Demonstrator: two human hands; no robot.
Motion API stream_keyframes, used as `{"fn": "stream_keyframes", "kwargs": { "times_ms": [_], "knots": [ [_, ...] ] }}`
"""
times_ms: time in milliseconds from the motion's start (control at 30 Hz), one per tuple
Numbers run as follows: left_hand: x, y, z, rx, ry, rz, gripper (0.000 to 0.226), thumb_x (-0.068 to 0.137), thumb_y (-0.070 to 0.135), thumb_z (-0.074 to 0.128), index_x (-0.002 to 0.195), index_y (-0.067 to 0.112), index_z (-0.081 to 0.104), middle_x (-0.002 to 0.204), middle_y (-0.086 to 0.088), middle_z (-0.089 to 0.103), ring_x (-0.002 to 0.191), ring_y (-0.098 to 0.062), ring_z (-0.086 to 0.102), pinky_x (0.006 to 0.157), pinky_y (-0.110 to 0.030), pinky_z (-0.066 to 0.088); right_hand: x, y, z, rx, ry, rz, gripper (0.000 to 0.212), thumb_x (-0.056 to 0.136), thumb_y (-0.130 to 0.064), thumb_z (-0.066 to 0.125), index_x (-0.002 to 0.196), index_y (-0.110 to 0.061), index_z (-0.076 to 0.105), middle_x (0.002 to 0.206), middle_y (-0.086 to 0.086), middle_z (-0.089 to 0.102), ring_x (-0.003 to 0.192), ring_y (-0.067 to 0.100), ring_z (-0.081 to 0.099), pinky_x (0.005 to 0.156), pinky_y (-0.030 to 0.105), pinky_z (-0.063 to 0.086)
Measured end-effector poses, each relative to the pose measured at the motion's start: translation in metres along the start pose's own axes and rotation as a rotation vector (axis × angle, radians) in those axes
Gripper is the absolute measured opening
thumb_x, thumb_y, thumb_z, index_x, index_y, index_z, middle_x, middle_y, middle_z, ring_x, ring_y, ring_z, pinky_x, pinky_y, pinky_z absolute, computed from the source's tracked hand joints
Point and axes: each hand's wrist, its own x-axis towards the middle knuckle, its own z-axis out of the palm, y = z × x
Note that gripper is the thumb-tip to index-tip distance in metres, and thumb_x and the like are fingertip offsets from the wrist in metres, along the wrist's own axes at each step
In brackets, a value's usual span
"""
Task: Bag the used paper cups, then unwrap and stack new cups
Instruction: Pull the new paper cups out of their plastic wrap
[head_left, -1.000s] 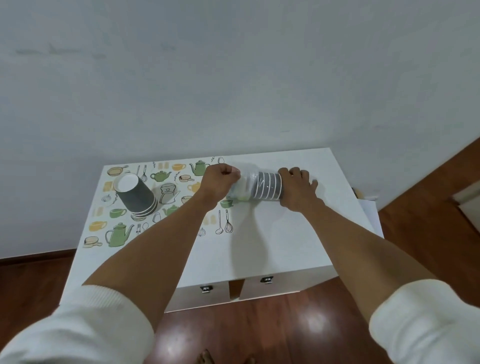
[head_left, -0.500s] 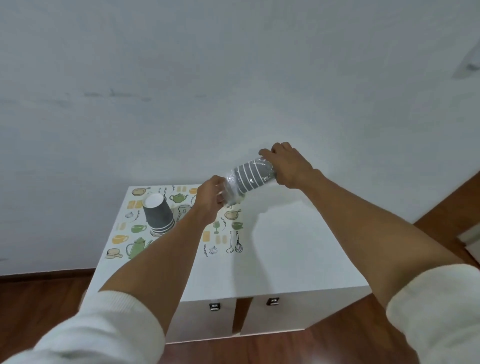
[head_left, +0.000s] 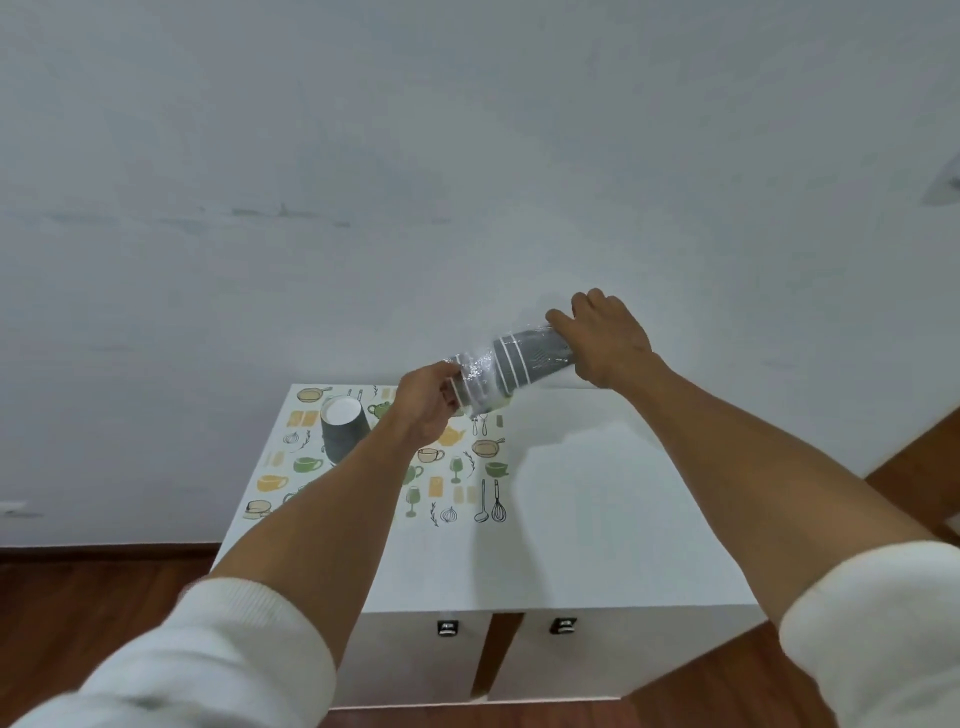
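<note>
While both hands hold it above the bench, the scene reads so:

Sleeve of cups (head_left: 519, 361): a nested stack of grey cups with white rims, lying tilted in the air, its right end higher than its left; it hangs over the far middle of the bench, in front of the wall.
Wrap (head_left: 475, 379): clear plastic, bunched and shiny round the left, lower part of the stack; the right part looks bare, though I cannot tell for sure.
Right hand (head_left: 610, 340): its grip is closed round the right, upper end of the stack, fingers curled over the top.
Left hand (head_left: 423, 408): its grip is closed on the left end, pinching the wrap there; the fingertips are hidden behind the hand.
Grey stack (head_left: 343, 428): upside-down cups standing on the far left of the bench, well apart from the held stack.
Bench (head_left: 597, 519): white top, with a mat (head_left: 457, 467) of printed kitchen drawings covering its left half; two drawer fronts face near.
Sleeves: white, pushed up both forearms.
Floor: dark wood.
</note>
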Motion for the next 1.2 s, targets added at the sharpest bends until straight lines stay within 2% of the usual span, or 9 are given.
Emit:
{"fn": "stream_keyframes", "kwargs": {
  "times_ms": [167, 333, 500, 567, 667, 767, 933, 1067, 1200],
  "knots": [
    [-0.006, 0.002, 0.004, 0.007, 0.020, -0.025, 0.004, 0.094, -0.001, 0.056, 0.095, 0.000, 0.060, 0.084, -0.011, 0.057, 0.073, -0.026, 0.060, 0.074, -0.039, 0.048, -0.004, -0.010, 0.000, -0.038, -0.041, 0.040, 0.052, 0.072, -0.031, 0.078, 0.120, -0.025, 0.058, 0.103, 0.006, 0.062, 0.100, 0.029, 0.056, 0.086, 0.038, 0.037],
    [-0.006, 0.003, 0.000, 0.031, -0.016, 0.004, 0.009, 0.090, 0.005, 0.066, 0.098, 0.004, 0.068, 0.092, -0.009, 0.066, 0.078, -0.023, 0.066, 0.073, -0.034, 0.051, -0.008, -0.013, -0.006, -0.012, -0.114, 0.103, 0.033, 0.087, -0.018, 0.068, 0.116, -0.013, 0.054, 0.097, 0.006, 0.072, 0.090, 0.030, 0.067, 0.075, 0.034, 0.032],
    [-0.010, 0.004, -0.005, 0.109, -0.030, -0.012, 0.014, 0.092, 0.015, 0.050, 0.098, 0.013, 0.063, 0.083, -0.002, 0.064, 0.055, -0.012, 0.060, 0.059, -0.029, 0.040, -0.014, -0.009, -0.011, 0.004, -0.128, 0.114, 0.024, 0.089, -0.005, 0.055, 0.112, -0.012, 0.055, 0.101, 0.009, 0.070, 0.088, 0.032, 0.065, 0.075, 0.032, 0.030],
    [-0.012, 0.003, -0.006, 0.111, -0.003, 0.002, 0.020, 0.093, 0.013, 0.048, 0.100, 0.011, 0.066, 0.081, -0.003, 0.066, 0.061, -0.017, 0.060, 0.064, -0.030, 0.041, -0.016, -0.011, -0.007, 0.023, -0.133, 0.114, 0.048, 0.088, -0.017, 0.064, 0.132, -0.016, 0.045, 0.104, 0.007, 0.070, 0.088, 0.031, 0.064, 0.083, 0.036, 0.035],
    [-0.010, -0.001, -0.012, 0.151, 0.045, 0.016, 0.017, 0.093, 0.011, 0.054, 0.091, 0.007, 0.070, 0.078, -0.008, 0.064, 0.071, -0.025, 0.057, 0.079, -0.037, 0.043, -0.019, -0.008, 0.003, 0.157, -0.249, 0.107, 0.122, 0.069, -0.037, 0.086, 0.157, -0.038, 0.001, 0.144, 0.010, 0.043, 0.118, 0.034, 0.051, 0.098, 0.052, 0.036],
    [-0.011, -0.003, -0.013, 0.155, 0.061, 0.020, 0.020, 0.090, 0.013, 0.062, 0.099, -0.001, 0.073, 0.088, -0.015, 0.064, 0.086, -0.031, 0.056, 0.086, -0.042, 0.042, -0.024, -0.011, 0.007, 0.357, -0.442, -0.006, 0.143, 0.055, -0.043, 0.092, 0.153, -0.052, -0.012, 0.162, -0.001, 0.018, 0.139, 0.032, 0.035, 0.106, 0.061, 0.031],
    [-0.016, -0.009, -0.001, 0.196, 0.030, 0.041, 0.017, 0.090, 0.006, 0.061, 0.095, -0.007, 0.072, 0.074, -0.009, 0.064, 0.067, -0.025, 0.059, 0.073, -0.034, 0.047, -0.023, -0.041, 0.007, 0.469, -0.379, -0.024, 0.121, 0.053, -0.079, 0.077, 0.151, -0.036, 0.020, 0.137, -0.004, 0.055, 0.126, 0.028, 0.053, 0.101, 0.052, 0.033],
    [-0.017, -0.010, 0.006, 0.244, 0.013, 0.053, 0.025, 0.088, -0.007, 0.054, 0.065, 0.003, 0.059, 0.050, 0.000, 0.052, 0.045, -0.015, 0.048, 0.044, -0.018, 0.040, -0.024, -0.055, 0.003, 0.558, -0.291, -0.040, 0.113, 0.057, -0.067, 0.080, 0.148, -0.041, 0.019, 0.116, -0.006, 0.056, 0.104, 0.023, 0.060, 0.089, 0.044, 0.044],
    [-0.019, -0.007, 0.008, 0.270, 0.013, 0.061, 0.021, 0.085, -0.008, 0.059, 0.067, 0.004, 0.061, 0.054, -0.002, 0.052, 0.051, -0.019, 0.046, 0.049, -0.023, 0.040, -0.024, -0.057, 0.003, 0.545, -0.270, -0.068, 0.081, 0.064, -0.049, 0.079, 0.132, -0.044, 0.036, 0.099, -0.004, 0.052, 0.090, 0.028, 0.062, 0.071, 0.036, 0.048]
  ]
}}
